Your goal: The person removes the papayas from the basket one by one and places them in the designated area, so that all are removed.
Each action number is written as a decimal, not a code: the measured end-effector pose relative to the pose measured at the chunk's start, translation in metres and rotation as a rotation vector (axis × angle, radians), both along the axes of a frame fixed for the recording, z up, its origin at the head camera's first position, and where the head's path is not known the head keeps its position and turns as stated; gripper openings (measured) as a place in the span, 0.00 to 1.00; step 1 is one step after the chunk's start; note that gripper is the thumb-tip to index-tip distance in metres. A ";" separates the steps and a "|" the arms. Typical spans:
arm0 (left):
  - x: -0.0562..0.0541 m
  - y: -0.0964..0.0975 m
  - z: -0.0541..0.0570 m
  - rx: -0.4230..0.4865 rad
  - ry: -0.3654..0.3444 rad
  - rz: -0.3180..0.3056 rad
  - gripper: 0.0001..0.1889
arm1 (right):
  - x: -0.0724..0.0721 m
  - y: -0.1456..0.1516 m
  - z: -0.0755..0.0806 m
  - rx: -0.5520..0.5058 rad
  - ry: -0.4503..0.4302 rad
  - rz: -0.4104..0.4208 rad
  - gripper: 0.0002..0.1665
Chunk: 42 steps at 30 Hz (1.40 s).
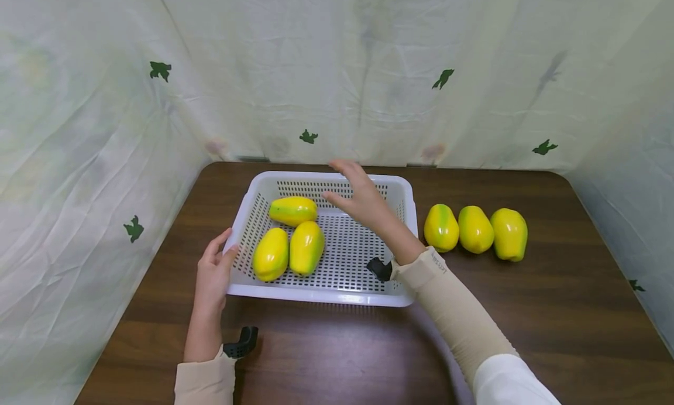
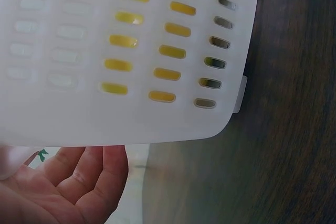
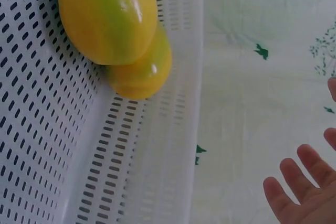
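A white slotted plastic basket [image 1: 347, 297] stands on the table, tilted a little in the head view. Inside its left half lie three yellow-green papayas, one papaya [image 1: 292, 210] behind and two in front; papaya [image 3: 139, 74] shows in the right wrist view as well. My left hand [image 1: 212, 273] holds the basket's left rim, thumb over the edge and fingers on the outer side. In the left wrist view the fingers [image 2: 100, 177] curl at the rim. My right hand [image 1: 363, 200] hovers over the basket's far right part, fingers spread and holding nothing.
Three more papayas stand in a row right of the basket, the middle papaya [image 1: 475, 229] close to its neighbours. The dark wooden table [image 1: 568, 311] meets a pale curtain [image 1: 389, 100] with green leaf shapes at the back and sides.
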<state>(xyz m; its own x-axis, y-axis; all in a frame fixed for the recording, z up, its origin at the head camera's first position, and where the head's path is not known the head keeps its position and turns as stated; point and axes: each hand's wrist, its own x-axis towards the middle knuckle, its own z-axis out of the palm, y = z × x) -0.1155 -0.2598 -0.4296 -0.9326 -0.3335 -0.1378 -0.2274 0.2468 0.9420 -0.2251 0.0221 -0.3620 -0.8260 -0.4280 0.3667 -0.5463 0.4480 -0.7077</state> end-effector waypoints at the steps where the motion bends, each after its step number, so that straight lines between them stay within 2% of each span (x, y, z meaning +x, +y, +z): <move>1: 0.000 0.000 0.000 0.000 0.001 0.002 0.26 | -0.001 -0.003 -0.002 0.006 -0.014 0.012 0.35; 10: -0.001 -0.001 0.000 0.001 -0.004 0.004 0.25 | -0.013 -0.026 -0.030 -0.016 -0.264 0.135 0.34; 14: -0.001 -0.001 0.001 -0.003 0.000 0.007 0.26 | -0.015 -0.033 -0.039 0.034 -0.339 0.188 0.34; 21: -0.001 0.000 -0.001 -0.003 0.002 0.000 0.25 | -0.016 -0.035 -0.054 0.195 -0.432 0.251 0.35; 25: -0.001 0.000 -0.001 -0.001 0.008 0.005 0.25 | -0.016 -0.035 -0.058 0.254 -0.457 0.288 0.35; 31: -0.001 0.000 -0.001 -0.005 0.004 0.009 0.25 | -0.016 -0.035 -0.061 0.370 -0.445 0.359 0.37; 42: -0.001 0.001 -0.001 -0.012 0.009 0.012 0.26 | -0.015 -0.034 -0.062 0.436 -0.464 0.359 0.36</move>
<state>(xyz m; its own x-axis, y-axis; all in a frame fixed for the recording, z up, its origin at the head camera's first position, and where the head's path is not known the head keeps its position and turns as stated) -0.1167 -0.2592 -0.4310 -0.9296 -0.3466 -0.1254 -0.2221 0.2552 0.9410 -0.2403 -0.0117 -0.4244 -0.6365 -0.7287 -0.2527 -0.3996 0.5918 -0.7001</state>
